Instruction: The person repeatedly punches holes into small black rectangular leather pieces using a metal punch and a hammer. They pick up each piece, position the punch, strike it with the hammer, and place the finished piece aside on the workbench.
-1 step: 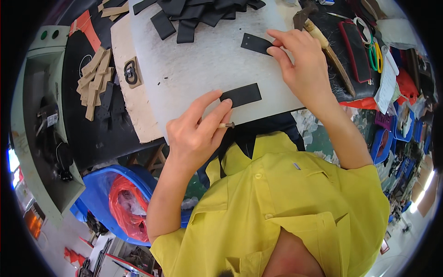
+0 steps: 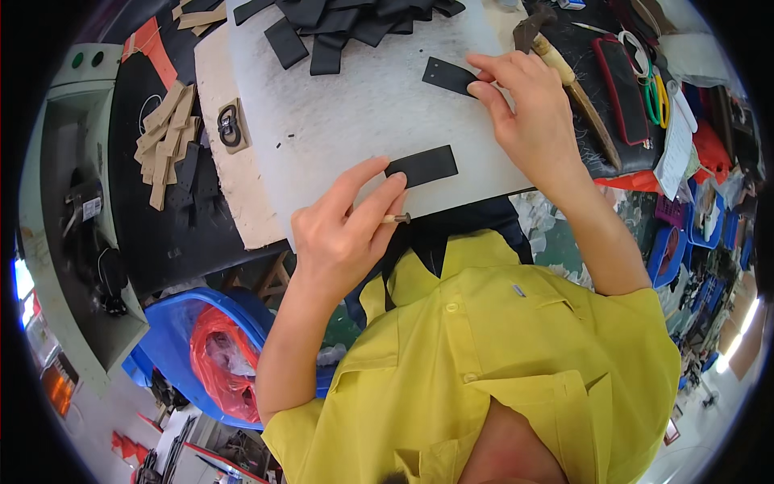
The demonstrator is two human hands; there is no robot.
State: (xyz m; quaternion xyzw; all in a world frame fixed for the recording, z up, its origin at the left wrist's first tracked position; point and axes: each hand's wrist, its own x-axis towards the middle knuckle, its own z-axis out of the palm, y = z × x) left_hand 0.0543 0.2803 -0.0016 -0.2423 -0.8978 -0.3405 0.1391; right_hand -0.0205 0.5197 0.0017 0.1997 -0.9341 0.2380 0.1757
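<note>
My left hand (image 2: pixel 339 224) pinches one end of a plain black strip (image 2: pixel 431 166) lying on the whitish board (image 2: pixel 355 109). Tucked among that hand's lower fingers is a thin rod-like tool (image 2: pixel 396 219), pale with a dark metal end; most of it is hidden. Further right and farther off, my right hand (image 2: pixel 532 113) has thumb and fingertips closed on another black strip (image 2: pixel 448 75), which shows small holes near its left end. At the board's far edge lies a heap of similar black strips (image 2: pixel 355 28).
A wooden-handled hammer (image 2: pixel 576 97) lies right of the board, beside a dark red phone-like case (image 2: pixel 621 89) and scissors (image 2: pixel 661 98). On the left are tan strips (image 2: pixel 167 145), a black buckle-like piece (image 2: pixel 229 127) and a grey metal machine housing (image 2: pixel 64 161). Below stands a blue bin (image 2: pixel 173 323).
</note>
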